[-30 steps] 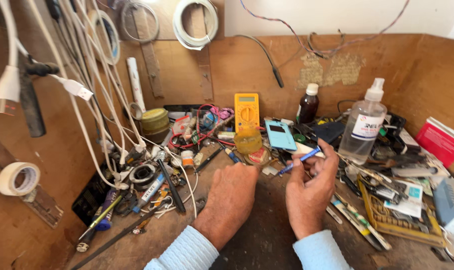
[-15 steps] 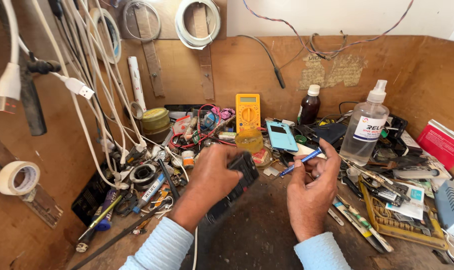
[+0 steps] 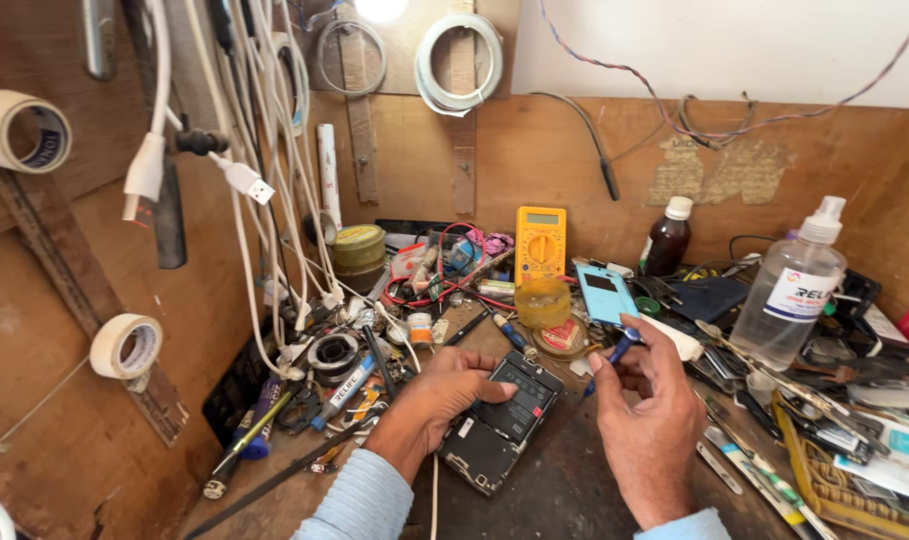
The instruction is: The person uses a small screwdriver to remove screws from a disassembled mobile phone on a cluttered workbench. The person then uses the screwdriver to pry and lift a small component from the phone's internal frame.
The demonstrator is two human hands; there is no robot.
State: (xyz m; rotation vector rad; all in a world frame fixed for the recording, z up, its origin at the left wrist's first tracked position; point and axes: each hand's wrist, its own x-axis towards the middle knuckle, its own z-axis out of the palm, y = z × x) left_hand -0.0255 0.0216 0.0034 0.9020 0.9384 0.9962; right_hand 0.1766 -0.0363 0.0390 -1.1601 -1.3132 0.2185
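An opened black phone [image 3: 502, 421], its back off and its battery showing, lies on the dark workbench in front of me. My left hand [image 3: 443, 392] rests on its left side, with the thumb on the upper edge, holding it down. My right hand [image 3: 647, 410] is raised just right of the phone and pinches a blue-handled screwdriver [image 3: 615, 353], whose tip points down and left toward the phone.
A yellow multimeter [image 3: 541, 243], a teal phone cover [image 3: 607, 293], a brown bottle [image 3: 667, 236] and a clear spray bottle [image 3: 797, 284] stand behind. Tools, solder reels and wires crowd the left [image 3: 347, 362]. White cables [image 3: 250, 180] and tape rolls [image 3: 125, 346] hang on the wooden wall.
My left hand brought the opened phone in and laid it flat on the bench, then settled on it. My right hand stayed raised with the screwdriver.
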